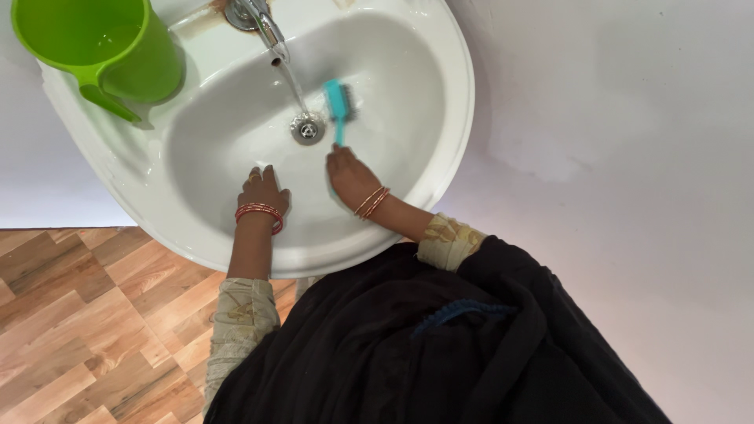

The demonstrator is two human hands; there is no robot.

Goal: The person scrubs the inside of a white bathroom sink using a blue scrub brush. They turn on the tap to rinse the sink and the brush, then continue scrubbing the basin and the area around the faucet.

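Both forearms reach up from the lower middle of the frame. The left hand [262,191] lies palm down, fingers spread flat. The right hand [350,177], just right of it, is curled closed, wrist bent inward.

Bright, even light — soft shadows

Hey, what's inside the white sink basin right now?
In the sink: both hands, the right hand holding a teal brush near the drain, under running tap water. The left hand covers the basin beneath it.
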